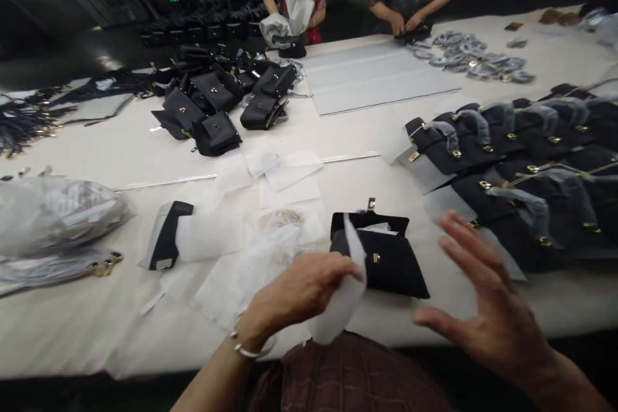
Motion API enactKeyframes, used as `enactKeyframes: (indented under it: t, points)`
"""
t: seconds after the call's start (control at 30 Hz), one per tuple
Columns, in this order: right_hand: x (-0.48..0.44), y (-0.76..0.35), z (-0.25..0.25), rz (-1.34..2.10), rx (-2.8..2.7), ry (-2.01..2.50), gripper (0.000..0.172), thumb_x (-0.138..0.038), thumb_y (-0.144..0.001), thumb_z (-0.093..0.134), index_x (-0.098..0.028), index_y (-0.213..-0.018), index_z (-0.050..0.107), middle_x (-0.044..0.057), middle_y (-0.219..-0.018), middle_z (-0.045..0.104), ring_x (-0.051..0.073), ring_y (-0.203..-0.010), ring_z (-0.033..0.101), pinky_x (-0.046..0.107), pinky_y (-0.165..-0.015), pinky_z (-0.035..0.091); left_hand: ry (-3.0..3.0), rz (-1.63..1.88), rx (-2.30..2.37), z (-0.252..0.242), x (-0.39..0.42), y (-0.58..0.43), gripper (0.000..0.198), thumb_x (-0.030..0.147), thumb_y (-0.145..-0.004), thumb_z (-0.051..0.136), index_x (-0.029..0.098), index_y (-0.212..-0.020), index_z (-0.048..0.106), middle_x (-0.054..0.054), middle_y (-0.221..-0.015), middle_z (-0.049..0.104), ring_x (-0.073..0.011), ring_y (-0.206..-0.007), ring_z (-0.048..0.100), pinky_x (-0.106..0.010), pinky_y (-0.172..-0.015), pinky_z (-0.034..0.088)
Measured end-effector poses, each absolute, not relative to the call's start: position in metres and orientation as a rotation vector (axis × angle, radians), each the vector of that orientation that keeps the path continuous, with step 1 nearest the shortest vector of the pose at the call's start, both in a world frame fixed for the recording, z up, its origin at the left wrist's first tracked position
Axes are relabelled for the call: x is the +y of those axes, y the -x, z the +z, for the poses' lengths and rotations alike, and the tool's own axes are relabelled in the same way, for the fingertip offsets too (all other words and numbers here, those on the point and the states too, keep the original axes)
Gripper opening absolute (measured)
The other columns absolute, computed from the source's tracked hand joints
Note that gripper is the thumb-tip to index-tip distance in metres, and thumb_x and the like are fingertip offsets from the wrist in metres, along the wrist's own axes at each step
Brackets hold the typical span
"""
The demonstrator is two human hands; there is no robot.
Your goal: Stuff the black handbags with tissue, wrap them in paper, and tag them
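Note:
My left hand [313, 283] pinches a white paper sheet [345, 309], which hangs down near the table's front edge. Just beyond it a black handbag [393, 264] lies with its flap raised and a gold clasp on its front. Some white paper shows inside the bag's mouth. To the right of the bag my right hand [483, 296] is in the air, fingers spread, holding nothing. Left of the bag lie loose white sheets [212, 235] and crumpled thin paper [270, 257].
Rows of black handbags with wrapped handles [526, 199] fill the right side. A heap of black bags [217, 90] lies beyond, and wrapped handles [477, 58] sit far right. A plastic bag [53, 212] and black-and-grey piece [167, 235] lie left. Two people work across the table.

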State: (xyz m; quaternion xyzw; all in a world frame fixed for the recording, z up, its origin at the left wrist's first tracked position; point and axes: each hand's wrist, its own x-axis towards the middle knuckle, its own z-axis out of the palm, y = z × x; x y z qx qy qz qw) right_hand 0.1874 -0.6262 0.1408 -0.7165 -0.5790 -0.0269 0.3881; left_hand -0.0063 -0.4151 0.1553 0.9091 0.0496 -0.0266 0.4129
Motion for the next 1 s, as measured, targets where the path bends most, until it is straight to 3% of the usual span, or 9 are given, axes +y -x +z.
enactKeyframes:
  t: [0.07,0.13,0.2,0.27,0.37,0.53,0.9,1.0]
  points:
    - [-0.627,-0.187,0.144,-0.003,-1.699,1.87,0.085,-0.048,-0.078,0.077,-0.03,-0.149,0.035,0.008,-0.151,0.043,0.035,-0.141,0.034,0.058,-0.12,0.02,-2.308,-0.182,-0.117,0.142,-0.433,-0.033,0.026,0.012,-0.093,0.044,0.024,-0.109,0.06,-0.001,-0.101,0.067,-0.0155,-0.094,0.063,-0.024,-0.083,0.046]
    - [-0.625,-0.193,0.127,0.185,-1.744,1.989,0.073,-0.047,-0.08,0.075,-0.025,-0.143,0.045,0.009,-0.137,0.057,0.033,-0.131,0.048,0.056,-0.118,0.025,-2.299,-0.214,-0.158,0.127,-0.44,-0.058,0.018,0.02,-0.094,0.05,0.023,-0.109,0.059,-0.001,-0.1,0.067,-0.0161,-0.091,0.063,-0.024,-0.079,0.045]
    - [-0.622,-0.202,0.103,0.45,-1.627,2.128,0.043,-0.044,-0.084,0.07,-0.023,-0.121,0.062,0.006,-0.115,0.07,0.029,-0.112,0.062,0.051,-0.111,0.036,-2.289,-0.222,-0.067,0.11,-0.439,-0.073,0.019,0.033,-0.091,0.059,0.022,-0.107,0.059,0.0,-0.095,0.066,-0.0165,-0.085,0.062,-0.024,-0.072,0.044]
    - [-0.617,-0.213,0.083,0.71,-1.457,2.221,0.02,-0.042,-0.088,0.064,-0.023,-0.091,0.068,0.003,-0.093,0.072,0.025,-0.093,0.066,0.042,-0.094,0.048,-2.297,-0.225,0.056,0.089,-0.433,-0.083,0.024,0.039,-0.087,0.065,0.022,-0.103,0.059,0.001,-0.09,0.065,-0.0167,-0.081,0.061,-0.024,-0.067,0.041]
    - [-0.606,-0.23,0.067,0.936,-1.28,2.278,0.021,-0.039,-0.089,0.058,-0.023,-0.078,0.066,0.0,-0.082,0.069,0.021,-0.08,0.063,0.032,-0.072,0.047,-2.316,-0.255,0.212,0.059,-0.426,-0.096,0.02,0.037,-0.084,0.067,0.021,-0.095,0.061,0.001,-0.085,0.064,-0.0171,-0.078,0.06,-0.025,-0.065,0.04]
    - [-0.586,-0.252,0.053,1.028,-1.252,2.265,0.016,-0.035,-0.084,0.059,-0.024,-0.074,0.064,-0.001,-0.076,0.067,0.019,-0.074,0.06,0.027,-0.064,0.04,-2.324,-0.315,0.361,0.037,-0.425,-0.112,0.019,0.037,-0.082,0.066,0.021,-0.092,0.064,0.0,-0.082,0.066,-0.0187,-0.079,0.062,-0.026,-0.067,0.041]
    - [-0.563,-0.28,0.035,1.063,-1.351,2.274,0.017,-0.038,-0.082,0.061,-0.024,-0.074,0.067,0.001,-0.082,0.07,0.022,-0.078,0.062,0.03,-0.066,0.04,-2.294,-0.37,0.487,0.039,-0.418,-0.124,0.018,0.036,-0.08,0.066,0.022,-0.091,0.064,-0.001,-0.088,0.069,-0.0208,-0.083,0.064,-0.028,-0.069,0.043]
    - [-0.566,-0.275,0.038,0.895,-1.46,2.318,0.01,-0.033,-0.081,0.065,-0.025,-0.086,0.069,0.002,-0.09,0.07,0.024,-0.084,0.062,0.033,-0.074,0.043,-2.344,-0.331,0.482,0.036,-0.421,-0.121,0.019,0.036,-0.081,0.066,0.022,-0.094,0.063,-0.001,-0.091,0.068,-0.0207,-0.086,0.064,-0.028,-0.072,0.044]
